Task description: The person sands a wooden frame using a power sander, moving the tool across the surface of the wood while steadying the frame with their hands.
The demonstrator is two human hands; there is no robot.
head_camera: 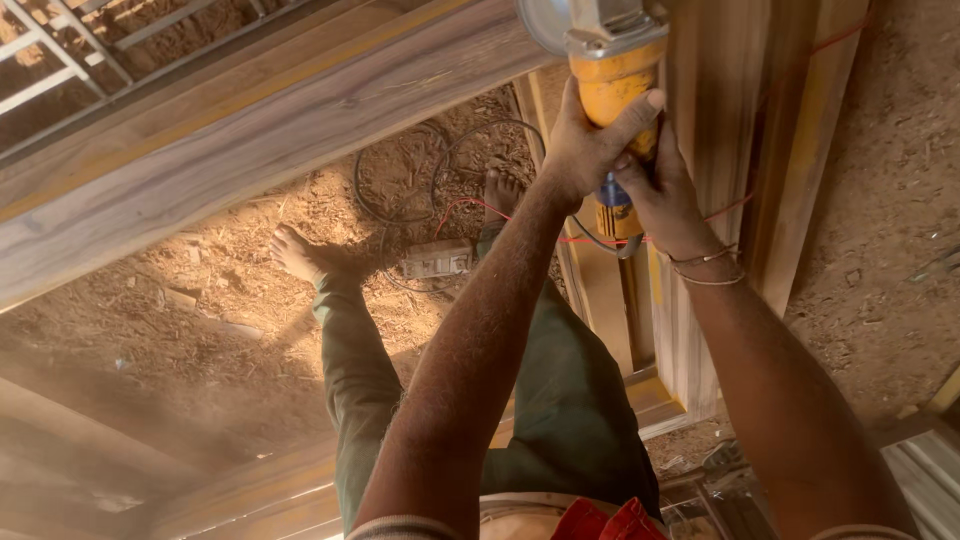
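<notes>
A bare earth floor (240, 290), strewn with reddish-brown sawdust and wood chips, is observed. A grey rectangular electrical socket box (436, 259) is seen lying directly on it, with thin black cables (400, 180) looped just beyond. Two bare feet (300, 255) are planted on the dirt. Long pale wooden frame members (700, 120) are laid across it.

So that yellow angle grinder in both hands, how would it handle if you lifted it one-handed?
The yellow angle grinder would probably feel nose-heavy: its metal head sits far beyond the left hand and right hand. The body looks rigid. Its trailing cable would likely tug.
</notes>
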